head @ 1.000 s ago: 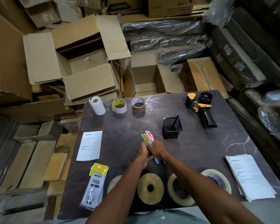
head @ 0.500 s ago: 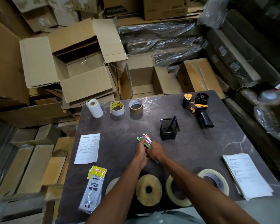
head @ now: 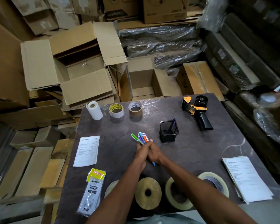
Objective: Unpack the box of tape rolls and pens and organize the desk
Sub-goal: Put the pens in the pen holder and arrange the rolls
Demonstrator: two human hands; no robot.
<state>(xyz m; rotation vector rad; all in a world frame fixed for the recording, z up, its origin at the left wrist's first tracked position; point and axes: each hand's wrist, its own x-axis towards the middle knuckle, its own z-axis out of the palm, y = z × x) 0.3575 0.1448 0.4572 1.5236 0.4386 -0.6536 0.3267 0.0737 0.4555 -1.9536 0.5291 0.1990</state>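
The pen holder (head: 169, 132) stood on the desk (head: 200, 151), with one pen (head: 171, 125) in it. Just left and in front of the holder lay the pen bundle (head: 140, 138). Behind and right of the holder lay the tape dispenser (head: 196, 110). Behind and left of it stood three rolls (head: 116, 110) in a row. Well in front of it lay four large tape rolls (head: 148, 193).

Both hands — left hand (head: 141, 153), right hand (head: 153, 152) — clasped, fingers curled.

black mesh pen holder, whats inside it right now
One dark blue pen stands tilted inside the black mesh pen holder. The holder's bottom is too dark to see. The colored pens are outside it, held in both hands.
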